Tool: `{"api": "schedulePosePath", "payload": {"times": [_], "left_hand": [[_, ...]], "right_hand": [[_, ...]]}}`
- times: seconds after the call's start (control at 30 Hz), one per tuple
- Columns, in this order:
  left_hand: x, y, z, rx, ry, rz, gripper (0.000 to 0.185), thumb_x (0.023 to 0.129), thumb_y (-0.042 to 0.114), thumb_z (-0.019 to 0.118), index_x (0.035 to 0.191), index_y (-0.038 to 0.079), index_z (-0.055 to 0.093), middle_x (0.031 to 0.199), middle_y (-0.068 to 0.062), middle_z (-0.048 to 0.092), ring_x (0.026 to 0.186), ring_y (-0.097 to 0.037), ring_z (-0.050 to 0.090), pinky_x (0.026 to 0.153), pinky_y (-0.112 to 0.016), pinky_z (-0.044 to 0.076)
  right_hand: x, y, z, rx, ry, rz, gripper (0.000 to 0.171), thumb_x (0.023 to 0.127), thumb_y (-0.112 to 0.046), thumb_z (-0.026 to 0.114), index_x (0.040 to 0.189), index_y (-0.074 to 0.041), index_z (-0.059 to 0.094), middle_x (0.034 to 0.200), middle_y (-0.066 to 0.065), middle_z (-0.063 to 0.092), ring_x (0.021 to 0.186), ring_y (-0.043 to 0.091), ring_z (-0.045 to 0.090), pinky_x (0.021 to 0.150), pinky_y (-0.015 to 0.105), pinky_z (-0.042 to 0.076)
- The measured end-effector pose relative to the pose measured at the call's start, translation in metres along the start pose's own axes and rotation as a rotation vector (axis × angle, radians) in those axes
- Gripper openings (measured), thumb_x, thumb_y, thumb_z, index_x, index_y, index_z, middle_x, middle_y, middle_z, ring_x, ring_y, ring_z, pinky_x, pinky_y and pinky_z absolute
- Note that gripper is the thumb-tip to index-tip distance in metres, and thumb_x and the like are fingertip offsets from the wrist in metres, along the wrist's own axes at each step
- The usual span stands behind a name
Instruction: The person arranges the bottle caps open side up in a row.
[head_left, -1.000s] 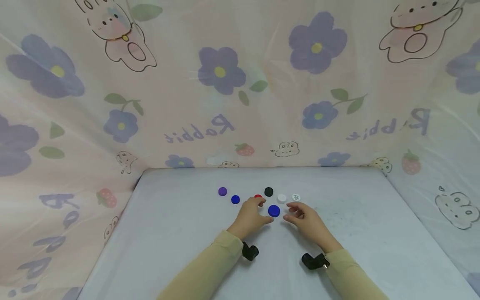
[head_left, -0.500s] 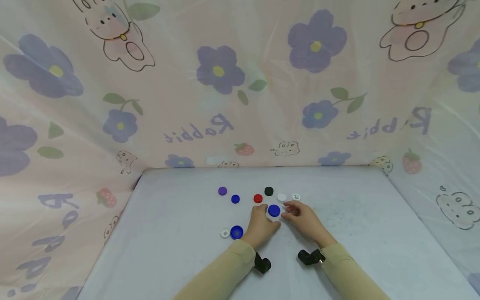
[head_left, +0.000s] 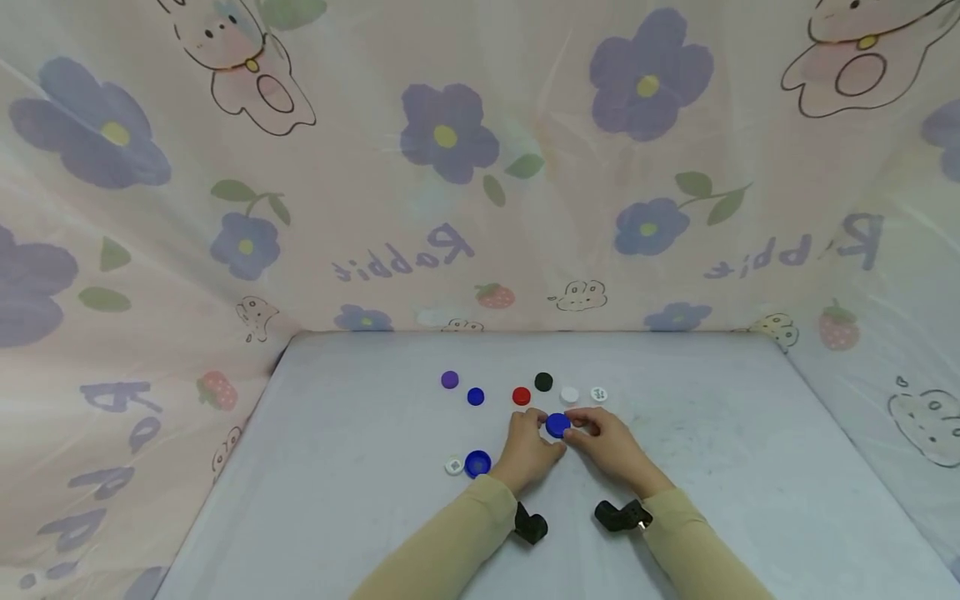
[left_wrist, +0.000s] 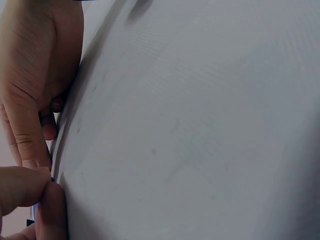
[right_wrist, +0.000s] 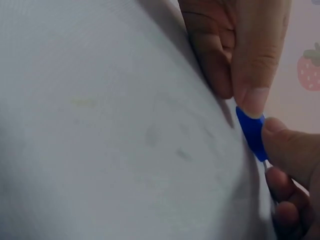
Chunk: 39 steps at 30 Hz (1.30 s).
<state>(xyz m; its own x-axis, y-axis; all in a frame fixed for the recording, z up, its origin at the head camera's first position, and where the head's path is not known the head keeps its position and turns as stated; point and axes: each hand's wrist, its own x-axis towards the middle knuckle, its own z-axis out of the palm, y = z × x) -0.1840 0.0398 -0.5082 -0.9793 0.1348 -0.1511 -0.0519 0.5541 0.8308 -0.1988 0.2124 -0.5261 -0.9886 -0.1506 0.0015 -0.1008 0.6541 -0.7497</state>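
A large blue bottle cap (head_left: 557, 425) is between my two hands near the middle of the white table. My right hand (head_left: 611, 446) pinches its right edge between thumb and fingers. In the right wrist view, the blue cap (right_wrist: 251, 132) stands edge-on by the right thumb (right_wrist: 287, 147), and the left thumb (right_wrist: 255, 95) overlaps its other end. My left hand (head_left: 525, 454) curves loosely around the cap's left side, fingertips close to it. Just left of that wrist lies another blue cap (head_left: 477, 464), hollow side up, beside a small white cap (head_left: 454, 466).
Beyond the hands, small caps lie in a loose row: purple (head_left: 450, 380), blue (head_left: 476, 397), red (head_left: 521, 396), black (head_left: 543, 382), plain white (head_left: 570, 396) and marked white (head_left: 598, 394). A patterned curtain (head_left: 360, 183) encloses the table's back and sides.
My left hand has moved right and nearer the large blue cap, uncovering the red cap and the two caps by its wrist. My right fingers have come onto the large cap, which has shifted slightly.
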Motion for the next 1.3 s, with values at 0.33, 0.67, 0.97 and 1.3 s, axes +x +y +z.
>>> {"api": "schedulePosePath", "payload": {"times": [0.33,0.67,0.97,1.3], "left_hand": [[-0.003,0.007,0.000,0.057,-0.002,-0.012,0.034,0.086,0.019,0.074,0.108,0.005,0.053,0.104,-0.010,0.042,0.084,-0.017,0.050,0.082,-0.033,0.049],[-0.003,0.010,0.008,0.146,0.037,0.036,0.033,0.087,0.016,0.074,0.107,0.000,0.054,0.104,-0.013,0.044,0.096,-0.023,0.053,0.092,-0.037,0.045],[-0.004,0.011,0.007,0.186,0.029,0.045,0.034,0.085,0.011,0.074,0.109,-0.001,0.053,0.104,-0.014,0.047,0.099,-0.025,0.054,0.093,-0.038,0.046],[-0.003,0.007,0.006,0.095,0.017,0.099,0.029,0.086,0.008,0.072,0.108,0.002,0.054,0.100,-0.009,0.047,0.094,-0.021,0.054,0.091,-0.035,0.047]], "right_hand": [[-0.002,0.002,-0.004,0.017,-0.056,-0.051,0.028,0.088,-0.024,0.073,0.115,-0.015,0.070,0.110,0.000,0.065,0.106,0.022,0.057,0.091,0.045,0.043],[-0.003,0.005,-0.013,0.057,-0.152,-0.105,0.028,0.091,-0.017,0.069,0.119,-0.015,0.068,0.114,-0.001,0.064,0.115,0.025,0.055,0.098,0.050,0.039],[-0.003,0.004,-0.010,0.064,-0.171,-0.120,0.037,0.086,-0.010,0.073,0.122,-0.015,0.066,0.109,-0.005,0.065,0.117,0.025,0.053,0.098,0.050,0.037],[-0.007,0.006,-0.012,0.046,-0.138,-0.085,0.037,0.086,-0.018,0.074,0.122,-0.019,0.066,0.110,-0.005,0.064,0.108,0.022,0.055,0.093,0.046,0.041]]}}
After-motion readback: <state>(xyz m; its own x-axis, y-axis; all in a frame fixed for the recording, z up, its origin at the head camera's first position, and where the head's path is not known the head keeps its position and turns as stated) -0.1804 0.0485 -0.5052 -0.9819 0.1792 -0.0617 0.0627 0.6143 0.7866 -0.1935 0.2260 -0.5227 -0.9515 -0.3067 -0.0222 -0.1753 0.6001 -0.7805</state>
